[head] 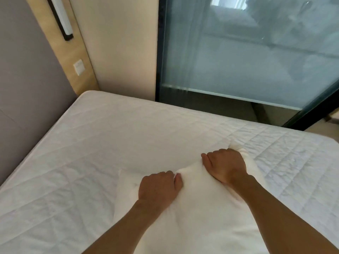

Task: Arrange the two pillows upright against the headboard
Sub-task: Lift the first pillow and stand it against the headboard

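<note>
A white pillow point(198, 213) lies on the quilted white mattress point(102, 143) near the bottom middle of the head view. My left hand point(159, 186) grips its far edge near the middle, fingers bunched in the fabric. My right hand point(225, 165) clutches the pillow's far right corner. Only one pillow is in sight. The grey padded headboard point(27, 85) runs along the left side, well apart from the pillow.
A wooden wall panel point(73, 52) with a white switch point(78, 66) and a wall lamp point(60, 17) stands beside the headboard. A black-framed glass partition point(247, 61) rises beyond the mattress's far edge.
</note>
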